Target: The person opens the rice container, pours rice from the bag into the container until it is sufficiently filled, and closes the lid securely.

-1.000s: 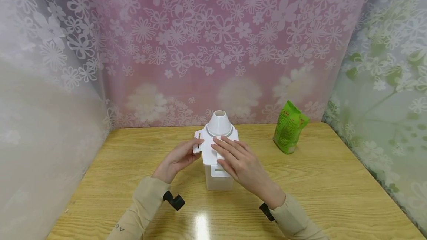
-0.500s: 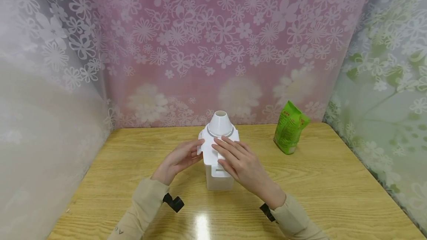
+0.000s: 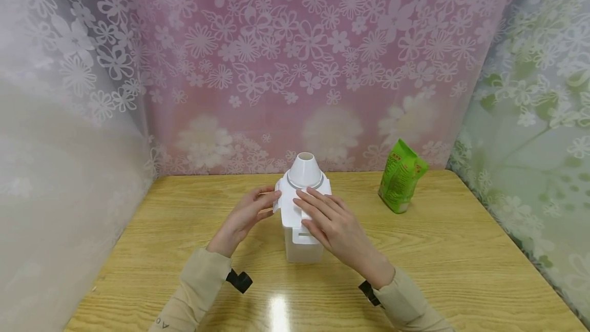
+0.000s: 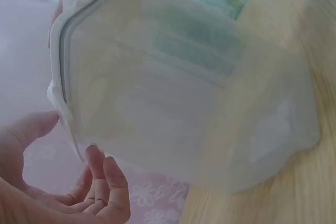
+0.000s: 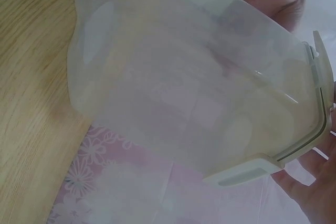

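A translucent plastic storage container point(image 3: 305, 251) with a white lid point(image 3: 290, 213) and a white cone-shaped cap point(image 3: 305, 171) stands on the table. My left hand point(image 3: 246, 215) is at its left side, thumb and curled fingers at the white side latch point(image 4: 67, 127), which hangs slanting beside the wall. The left thumb touches the latch's upper part; a fingertip meets its lower end. My right hand point(image 3: 334, 227) rests on the lid with straight fingers, covering part of it. A front latch point(image 3: 304, 236) slants outward. In the right wrist view another side latch point(image 5: 244, 171) lies near the wall.
A green printed bag point(image 3: 401, 178) stands at the back right of the wooden table point(image 3: 442, 260). Floral curtains point(image 3: 304, 65) close off the back and both sides.
The left side latch has swung down from sticking outward toward the container wall. My left fingers have shifted with it. The right hand stays in place on the lid.
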`<state>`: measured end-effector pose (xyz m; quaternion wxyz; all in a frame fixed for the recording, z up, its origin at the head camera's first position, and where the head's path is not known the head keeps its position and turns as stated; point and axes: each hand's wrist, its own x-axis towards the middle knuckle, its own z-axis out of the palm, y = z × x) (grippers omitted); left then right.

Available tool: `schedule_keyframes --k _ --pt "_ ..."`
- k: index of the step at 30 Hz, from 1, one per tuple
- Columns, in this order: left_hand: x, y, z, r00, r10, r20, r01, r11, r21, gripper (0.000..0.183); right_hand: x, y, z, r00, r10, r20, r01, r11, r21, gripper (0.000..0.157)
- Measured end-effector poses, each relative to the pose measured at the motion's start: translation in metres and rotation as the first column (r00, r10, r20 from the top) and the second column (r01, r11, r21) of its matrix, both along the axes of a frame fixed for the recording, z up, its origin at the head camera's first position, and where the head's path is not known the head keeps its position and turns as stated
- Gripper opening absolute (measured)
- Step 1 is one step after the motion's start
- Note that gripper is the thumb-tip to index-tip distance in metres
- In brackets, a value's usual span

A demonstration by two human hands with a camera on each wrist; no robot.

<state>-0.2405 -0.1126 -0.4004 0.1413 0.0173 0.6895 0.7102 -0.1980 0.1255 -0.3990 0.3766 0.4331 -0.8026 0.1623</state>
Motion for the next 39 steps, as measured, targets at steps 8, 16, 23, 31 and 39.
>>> schedule_keyframes --k 8,16,23,31,39 --pt "0.009 0.000 0.007 0.944 0.086 -0.318 -0.149 0.972 -0.181 0.049 -0.001 0.000 0.000 1.000 0.005 -0.006 -0.005 1.000 -0.007 0.048" --pt "0.029 0.012 0.014 0.666 -0.034 -0.746 -0.346 0.871 -0.349 0.034 0.000 0.000 0.000 1.000 0.006 -0.006 -0.006 1.000 -0.005 0.049" --pt "0.042 0.022 0.009 0.534 -0.197 -0.822 -0.465 0.743 -0.481 0.039 0.001 0.000 0.001 1.000 -0.011 -0.001 0.011 1.000 0.010 0.051" --pt "0.052 0.027 0.005 0.472 -0.324 -0.820 -0.541 0.628 -0.560 0.041 0.001 0.001 0.001 1.000 -0.020 0.001 0.020 1.000 0.017 0.051" --pt "0.052 0.026 0.001 0.463 -0.382 -0.800 -0.563 0.570 -0.598 0.041 0.002 0.001 0.001 1.000 -0.020 0.008 0.020 1.000 0.015 0.051"
